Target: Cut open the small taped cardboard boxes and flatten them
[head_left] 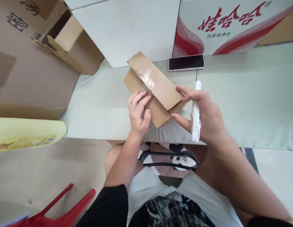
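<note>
A small brown cardboard box (164,86) lies at a slant on the pale green cloth, with shiny clear tape and a torn patch near the seam of its flaps. My left hand (139,112) holds the box from the left, fingertips at the seam and thumb bent on the lower flap. In my right hand (208,110) is a white utility knife (196,116), its thin blade out and pointing away from me. The thumb and index finger of that hand also touch the box's right end, where a flap stands slightly raised. The box's contents are hidden.
A phone (186,62) lies behind the box, before a white carton with red print (222,41). Large brown cartons (25,78) stand at left. A yellow package (30,132) juts in below them. On the floor at lower left is a red plastic piece (66,208).
</note>
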`<state>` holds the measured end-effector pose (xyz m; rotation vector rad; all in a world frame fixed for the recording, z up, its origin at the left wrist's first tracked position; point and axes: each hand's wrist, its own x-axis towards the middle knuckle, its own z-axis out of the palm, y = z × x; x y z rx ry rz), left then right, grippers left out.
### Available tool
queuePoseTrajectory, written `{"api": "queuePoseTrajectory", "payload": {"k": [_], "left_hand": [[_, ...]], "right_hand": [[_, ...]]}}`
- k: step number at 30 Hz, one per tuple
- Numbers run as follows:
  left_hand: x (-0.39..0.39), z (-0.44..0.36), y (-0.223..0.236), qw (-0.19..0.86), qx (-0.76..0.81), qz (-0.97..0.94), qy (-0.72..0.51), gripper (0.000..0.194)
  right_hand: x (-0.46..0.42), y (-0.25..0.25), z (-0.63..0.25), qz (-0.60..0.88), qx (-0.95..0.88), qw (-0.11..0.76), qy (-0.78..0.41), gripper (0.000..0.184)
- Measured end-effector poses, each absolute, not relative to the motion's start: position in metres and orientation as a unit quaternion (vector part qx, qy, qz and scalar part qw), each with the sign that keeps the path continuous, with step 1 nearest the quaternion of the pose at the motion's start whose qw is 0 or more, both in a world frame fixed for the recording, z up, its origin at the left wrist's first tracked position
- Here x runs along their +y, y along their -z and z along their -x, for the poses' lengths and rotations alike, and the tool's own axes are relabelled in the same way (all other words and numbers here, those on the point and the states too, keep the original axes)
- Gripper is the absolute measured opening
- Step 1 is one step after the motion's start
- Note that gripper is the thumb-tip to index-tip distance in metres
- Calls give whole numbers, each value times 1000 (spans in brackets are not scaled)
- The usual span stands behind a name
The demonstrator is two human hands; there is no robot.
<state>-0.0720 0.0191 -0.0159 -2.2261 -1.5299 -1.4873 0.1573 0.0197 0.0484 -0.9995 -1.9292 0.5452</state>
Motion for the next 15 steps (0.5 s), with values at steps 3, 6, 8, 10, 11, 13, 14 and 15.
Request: {"api": "queuePoseTrajectory", "payload": {"k": [3,6,8,10,11,13,14,15], "left_hand": [[18,68,16,31,-479,722,498,41],[14,62,14,46,-465,730,498,41],[10,56,12,58,-451,741,493,42],[6,51,10,68,-440,752,485,44],[4,49,9,72,-438,757,479,45],[1,47,9,75,-438,764,468,50],[0,47,10,73,-443,765,461,52],[-1,47,11,69,-449,765,456,54]], "right_hand": [[20,-46,-154,460,-748,420,-229,39],[20,-45,-152,500,-730,407,-227,37],[21,-45,-150,518,-716,421,-204,34],[21,-47,-149,530,-702,443,-173,28],[21,-47,-148,532,-697,455,-158,24],[21,-49,-147,531,-691,473,-129,17],[20,-49,-147,527,-694,477,-116,15],[20,-50,-147,523,-698,477,-105,14]]}}
